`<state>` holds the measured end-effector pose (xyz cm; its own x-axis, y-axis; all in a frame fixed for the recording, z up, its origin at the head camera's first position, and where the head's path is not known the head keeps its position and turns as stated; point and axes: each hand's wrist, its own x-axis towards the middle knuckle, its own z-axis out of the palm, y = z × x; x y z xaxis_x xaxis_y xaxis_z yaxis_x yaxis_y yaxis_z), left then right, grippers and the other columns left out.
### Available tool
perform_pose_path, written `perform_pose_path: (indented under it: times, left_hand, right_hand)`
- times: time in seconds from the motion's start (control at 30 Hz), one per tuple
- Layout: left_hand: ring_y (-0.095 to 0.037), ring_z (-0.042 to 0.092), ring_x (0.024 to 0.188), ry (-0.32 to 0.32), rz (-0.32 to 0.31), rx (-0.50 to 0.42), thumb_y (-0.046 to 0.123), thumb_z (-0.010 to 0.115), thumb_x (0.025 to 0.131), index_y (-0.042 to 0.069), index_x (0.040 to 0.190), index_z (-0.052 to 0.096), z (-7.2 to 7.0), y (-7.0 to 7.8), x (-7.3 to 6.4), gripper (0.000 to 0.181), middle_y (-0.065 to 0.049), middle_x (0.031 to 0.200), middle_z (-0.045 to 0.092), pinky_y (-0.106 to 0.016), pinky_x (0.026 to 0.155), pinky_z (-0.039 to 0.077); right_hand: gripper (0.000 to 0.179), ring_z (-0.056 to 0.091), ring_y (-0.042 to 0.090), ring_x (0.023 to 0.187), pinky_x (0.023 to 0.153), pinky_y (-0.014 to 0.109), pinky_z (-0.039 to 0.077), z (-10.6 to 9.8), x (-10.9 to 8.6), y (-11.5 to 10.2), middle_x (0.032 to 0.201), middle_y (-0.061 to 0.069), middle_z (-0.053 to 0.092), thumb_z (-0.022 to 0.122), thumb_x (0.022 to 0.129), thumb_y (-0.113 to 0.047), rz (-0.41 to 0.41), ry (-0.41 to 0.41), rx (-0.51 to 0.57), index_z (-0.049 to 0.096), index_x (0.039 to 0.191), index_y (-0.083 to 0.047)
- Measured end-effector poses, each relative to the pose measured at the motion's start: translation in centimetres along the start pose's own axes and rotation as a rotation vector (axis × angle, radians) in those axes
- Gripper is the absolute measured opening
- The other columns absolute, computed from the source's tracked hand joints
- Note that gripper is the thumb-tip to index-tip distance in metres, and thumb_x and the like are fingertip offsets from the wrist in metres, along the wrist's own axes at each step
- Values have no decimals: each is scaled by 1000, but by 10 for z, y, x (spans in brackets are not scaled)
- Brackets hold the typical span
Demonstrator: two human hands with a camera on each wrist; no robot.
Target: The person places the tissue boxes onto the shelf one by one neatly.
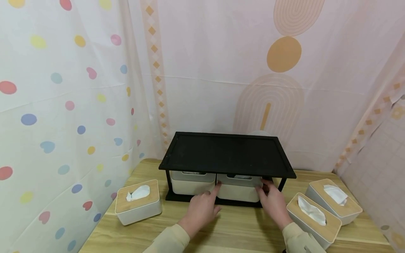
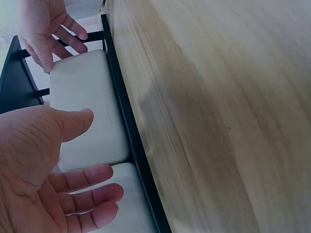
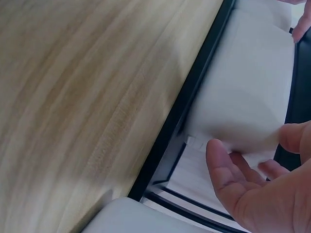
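Two pale boxes sit side by side on the lower level of a low black shelf (image 1: 224,154): a left box (image 1: 193,187) and a right box (image 1: 237,192). Each has a greyer upper band with a slot showing something white. My left hand (image 1: 202,209) reaches to the right box's near left corner, its index finger stretched onto the edge. In the left wrist view, its thumb and other fingers are loosely bent around nothing. My right hand (image 1: 273,202) touches the same box's right end, thumb at the front corner, relaxed fingers (image 3: 221,162) along the side. The box's back is hidden under the shelf top.
A tissue box (image 1: 139,203) with a wooden lid stands on the wooden table (image 1: 177,221) left of the shelf. Right of it, a near tissue box (image 1: 316,225) and a far tissue box (image 1: 335,207) stand close together. Patterned curtains (image 1: 202,63) enclose the table.
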<state>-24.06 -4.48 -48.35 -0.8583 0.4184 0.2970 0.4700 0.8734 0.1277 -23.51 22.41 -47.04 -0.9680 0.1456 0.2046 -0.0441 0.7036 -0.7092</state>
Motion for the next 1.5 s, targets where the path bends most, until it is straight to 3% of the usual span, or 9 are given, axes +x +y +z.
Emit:
perform_pose_path:
  times: [0.23, 0.67, 0.93, 1.27, 1.5]
  left_hand:
    - [-11, 50, 55, -15, 1, -2, 45, 83, 93, 19, 160, 46, 1, -1, 1, 81, 1, 76, 62, -27, 47, 40]
    - [-11, 50, 55, -23, -5, -16, 44, 82, 94, 18, 161, 46, -1, 0, 0, 80, -1, 76, 62, -28, 47, 39]
    - [-13, 53, 57, -13, -2, -21, 43, 81, 95, 15, 161, 45, -2, 0, -1, 80, -3, 82, 65, -28, 47, 40]
    - [-13, 58, 65, -1, 9, -24, 42, 81, 95, 14, 161, 44, -9, 1, -11, 81, -1, 84, 67, -29, 52, 43]
    - [-14, 61, 67, 27, 49, -14, 43, 83, 93, 13, 161, 45, -13, 0, -24, 84, -1, 86, 71, -30, 56, 46]
  right_hand:
    - [49, 73, 34, 105, 76, 38, 58, 1, 0, 0, 124, 25, 73, 63, 109, -23, 16, -7, -1, 57, 148, 5]
    - [49, 73, 34, 105, 78, 39, 59, 3, 0, 2, 123, 23, 73, 63, 108, -25, 1, 15, -7, 58, 147, 4]
    - [59, 74, 39, 110, 88, 52, 61, 4, -4, 4, 127, 26, 73, 64, 108, -27, 11, 20, -4, 48, 154, 6]
    - [69, 72, 45, 116, 93, 53, 62, 2, -17, 4, 141, 34, 63, 66, 107, -29, 5, 21, 14, 38, 157, 9]
    - [72, 71, 46, 118, 94, 56, 61, -7, -35, 5, 145, 34, 60, 67, 107, -32, 13, -45, -26, 36, 160, 6]
